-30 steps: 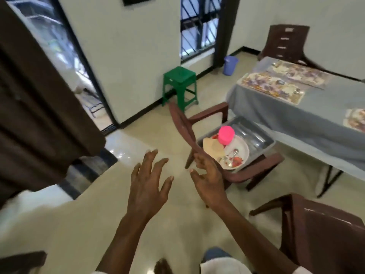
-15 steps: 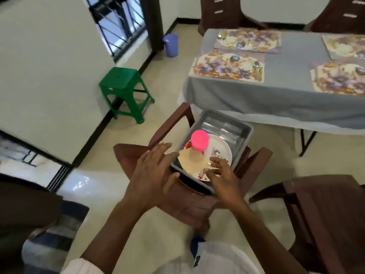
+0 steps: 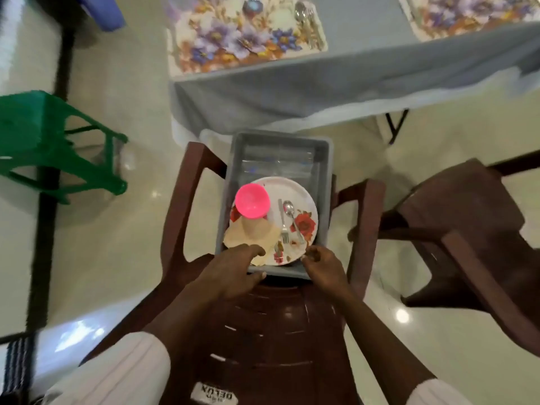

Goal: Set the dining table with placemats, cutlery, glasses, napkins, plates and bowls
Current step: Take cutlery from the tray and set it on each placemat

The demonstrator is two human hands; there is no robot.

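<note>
left grip (image 3: 230, 273) lies wide, fingers straight across the near rim of the grey tray (image 3: 325, 159) and touching the tan napkin (image 3: 248, 236), thumb outside the wall. right grip (image 3: 324, 266) curls at the tray's near right corner, by the rim of the flowered plate (image 3: 305, 200); whether it pinches anything i cannot tell. the tray sits on the seat of a brown chair (image 3: 274, 331) near the surface (image 3: 350, 83), probably parked there as a supply point. fork (image 3: 283, 222), spoon (image 3: 290, 213), napkin and pink bowl (image 3: 252, 203) are gathered on the plate, so one lift could carry a whole setting. a placemat (image 3: 233, 39) on the surface already bears cutlery; the two grips at the near edge suggest the plate goes there next.
</note>
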